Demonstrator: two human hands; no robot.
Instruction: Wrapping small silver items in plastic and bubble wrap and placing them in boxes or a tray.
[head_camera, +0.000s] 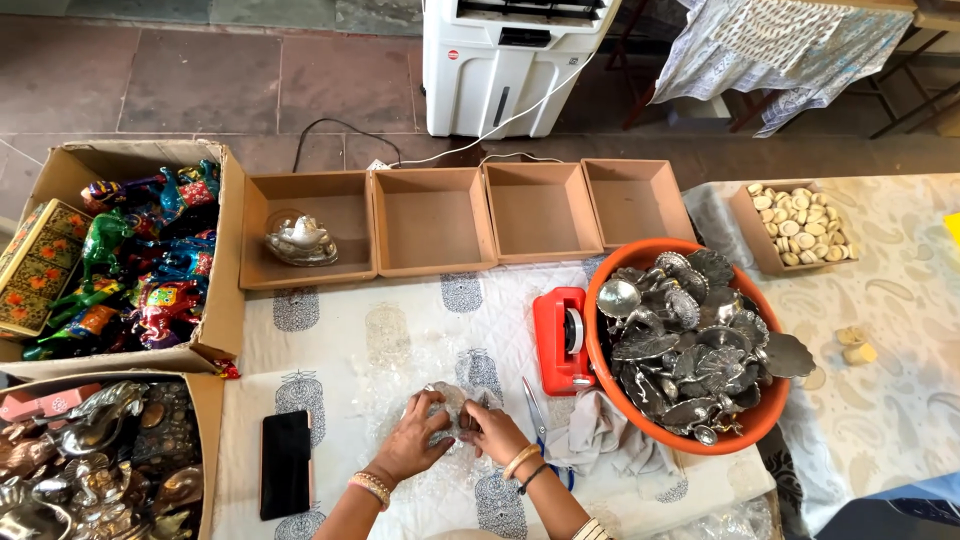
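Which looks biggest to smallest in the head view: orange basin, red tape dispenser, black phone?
1. Orange basin, clearly largest.
2. Black phone and red tape dispenser look about alike; the phone lies nearer the camera, so I won't rank them.

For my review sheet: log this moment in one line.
left hand + right hand: on silver piece | under: bubble wrap | beside: scissors

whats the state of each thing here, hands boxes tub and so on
left hand: closed on a silver piece over bubble wrap
right hand: gripping the same silver piece
four small cardboard boxes: open; the leftmost holds one wrapped item, the other three empty
orange tub: heaped with silver metal pieces
phone: lying flat, screen dark
scissors: lying on the cloth
red tape dispenser: standing by the tub
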